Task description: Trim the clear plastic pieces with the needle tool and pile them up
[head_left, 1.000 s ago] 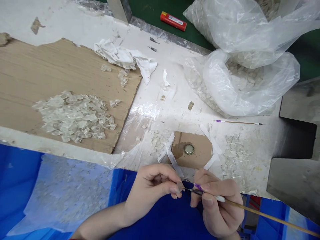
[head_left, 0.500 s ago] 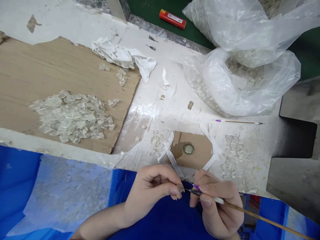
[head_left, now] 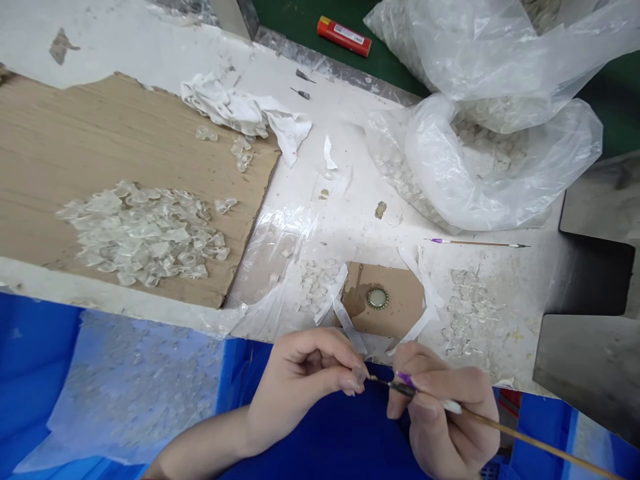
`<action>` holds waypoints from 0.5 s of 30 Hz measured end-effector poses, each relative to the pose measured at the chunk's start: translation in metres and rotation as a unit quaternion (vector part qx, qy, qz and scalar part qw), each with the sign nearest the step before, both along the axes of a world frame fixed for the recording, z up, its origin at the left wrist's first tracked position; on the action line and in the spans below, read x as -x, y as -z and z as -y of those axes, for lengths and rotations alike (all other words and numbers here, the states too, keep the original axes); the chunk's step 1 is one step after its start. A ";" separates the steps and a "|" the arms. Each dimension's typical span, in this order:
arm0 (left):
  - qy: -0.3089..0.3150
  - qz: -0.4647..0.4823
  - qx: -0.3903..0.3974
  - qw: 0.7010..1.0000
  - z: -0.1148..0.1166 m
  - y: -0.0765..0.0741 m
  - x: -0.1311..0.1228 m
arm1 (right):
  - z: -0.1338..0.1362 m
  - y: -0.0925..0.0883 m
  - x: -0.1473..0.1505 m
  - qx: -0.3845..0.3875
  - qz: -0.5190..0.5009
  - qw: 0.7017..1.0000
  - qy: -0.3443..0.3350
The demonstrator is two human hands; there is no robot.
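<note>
My left hand (head_left: 300, 387) is closed in a pinch on a small clear piece (head_left: 361, 373) at the table's near edge. My right hand (head_left: 445, 413) is wrapped round a thin wooden brush (head_left: 525, 440) with a purple band, and its fine tip touches the clear piece. Both hands hover over the blue cloth (head_left: 320, 440) in front of me. Just beyond them a metal bottle cap (head_left: 377, 298) lies on a taped brown card (head_left: 400, 293).
A heap of clear pieces (head_left: 145, 233) lies on cardboard (head_left: 75, 147) at the left. Plastic bags (head_left: 500, 153) of clear pieces fill the right. A second brush (head_left: 475, 244), a white rag (head_left: 245, 110), a red lighter (head_left: 344, 37) and dark blocks (head_left: 590, 360) sit around.
My right hand has drawn a little to the right, so a longer stretch of the brush tip shows between the hands. The left hand holds still.
</note>
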State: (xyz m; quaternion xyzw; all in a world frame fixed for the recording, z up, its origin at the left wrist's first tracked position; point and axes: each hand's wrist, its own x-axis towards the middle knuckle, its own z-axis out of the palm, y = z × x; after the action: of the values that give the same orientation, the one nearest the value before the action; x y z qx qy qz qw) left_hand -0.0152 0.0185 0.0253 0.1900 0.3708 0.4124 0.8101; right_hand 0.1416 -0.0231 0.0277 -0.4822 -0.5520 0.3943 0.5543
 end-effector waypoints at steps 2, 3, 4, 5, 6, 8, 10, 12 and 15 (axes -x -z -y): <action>0.000 0.022 0.005 1.000 0.000 0.001 0.000 | -0.002 0.005 -0.002 -0.007 0.028 0.998 0.053; -0.001 0.031 0.008 0.999 -0.001 0.001 0.000 | -0.005 0.008 -0.004 -0.008 0.050 0.996 0.073; -0.002 0.038 0.009 0.999 -0.001 0.002 0.000 | -0.008 0.011 -0.005 0.003 0.076 0.994 0.083; -0.003 0.043 0.011 0.999 -0.001 0.002 0.000 | -0.012 0.015 -0.008 0.013 0.101 0.991 0.090; -0.003 0.045 0.014 0.999 -0.001 0.003 0.000 | -0.016 0.020 -0.010 0.023 0.125 0.988 0.093; -0.001 0.043 0.020 0.999 -0.001 0.004 0.001 | -0.022 0.030 -0.014 0.042 0.170 0.980 0.094; 0.005 0.032 0.020 0.999 0.000 0.005 0.001 | -0.025 0.037 -0.016 0.060 0.200 0.973 0.099; 0.012 0.014 0.013 1.000 0.000 0.005 0.002 | -0.025 0.041 -0.016 0.069 0.210 0.970 0.103; 0.013 -0.013 -0.003 1.000 0.000 0.004 0.001 | -0.022 0.034 -0.011 0.056 0.177 0.977 0.104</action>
State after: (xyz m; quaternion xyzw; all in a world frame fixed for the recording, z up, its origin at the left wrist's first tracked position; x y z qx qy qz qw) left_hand -0.0163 0.0185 0.0215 0.2027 0.3776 0.4010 0.8097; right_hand 0.1526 -0.0011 -0.0062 -0.6293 -0.5650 0.2737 0.4580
